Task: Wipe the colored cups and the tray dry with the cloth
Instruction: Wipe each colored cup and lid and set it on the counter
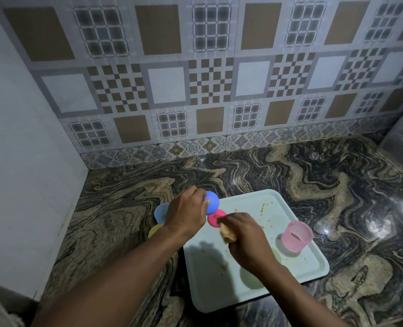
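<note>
At tray [209,291] corner | left hand [187,211] grips blue cup [213,204] | right hand [247,239] clutches cloth [227,233]

Cups, plainly seen: five, namely one blue cup [211,204], one red cup [214,218], one light blue cup [160,212], one yellow cup [153,230] and one translucent pink cup [296,236].
Pale yellowish shapes [250,278] on the tray: two, possibly more cups, cannot tell.
Tray [219,293]: one.
Cloth [228,233]: one.
Hands: two, left hand [187,212] and right hand [245,234].
</note>
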The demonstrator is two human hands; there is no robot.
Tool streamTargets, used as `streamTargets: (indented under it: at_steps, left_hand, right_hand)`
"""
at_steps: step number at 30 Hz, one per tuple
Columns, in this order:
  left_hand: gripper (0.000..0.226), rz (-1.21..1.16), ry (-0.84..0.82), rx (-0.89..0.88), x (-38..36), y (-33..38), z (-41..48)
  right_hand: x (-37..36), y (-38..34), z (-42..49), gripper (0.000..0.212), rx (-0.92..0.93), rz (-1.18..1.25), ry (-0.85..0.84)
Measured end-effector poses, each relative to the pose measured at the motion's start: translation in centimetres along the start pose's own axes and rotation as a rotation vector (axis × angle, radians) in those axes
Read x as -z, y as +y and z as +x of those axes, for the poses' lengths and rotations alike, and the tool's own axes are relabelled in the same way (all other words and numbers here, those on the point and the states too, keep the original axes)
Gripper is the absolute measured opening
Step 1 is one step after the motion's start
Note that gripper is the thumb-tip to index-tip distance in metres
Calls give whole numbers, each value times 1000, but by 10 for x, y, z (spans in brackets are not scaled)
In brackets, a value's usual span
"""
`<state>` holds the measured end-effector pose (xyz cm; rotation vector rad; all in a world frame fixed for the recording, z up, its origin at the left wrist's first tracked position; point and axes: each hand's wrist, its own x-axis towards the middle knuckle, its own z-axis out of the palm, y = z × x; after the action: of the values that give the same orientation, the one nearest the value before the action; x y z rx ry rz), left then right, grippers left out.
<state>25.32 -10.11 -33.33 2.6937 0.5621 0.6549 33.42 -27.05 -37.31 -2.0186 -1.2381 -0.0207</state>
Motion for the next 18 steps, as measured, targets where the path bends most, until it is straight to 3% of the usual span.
streamTargets:
  at_steps: [2, 4, 6, 8, 9, 11, 14, 18]
  left_hand:
    - [17, -23, 59, 14, 0, 3, 2]
    - [16, -56, 105, 5, -1, 6, 3]
    - [18, -123, 142, -18, -3, 9, 2]
    - [22, -198, 177, -35, -8, 16, 1]
    - [23, -222, 202, -39, -10, 20, 0]
    - [22, -255, 255, -43, -12, 29, -1]
    - [23, -271, 286, -27, -16, 33, -2]
    - [26, -252, 266, -18, -12, 33, -1]
  right_hand:
    - [4, 3, 7, 41, -395, 376, 181]
    - [14, 3, 22, 21, -757, 833, 194]
    - [24, -6, 32, 40, -901, 1287, 96]
    - [25, -11, 39, 65, -932, 1561, 100]
    - [23, -14, 42, 69, -930, 1600, 112]
    - [18, -24, 44, 55, -912, 1537, 168]
    - [16, -35, 45, 35, -785, 1255, 216]
    - [21, -28, 43, 32, -617, 941, 252]
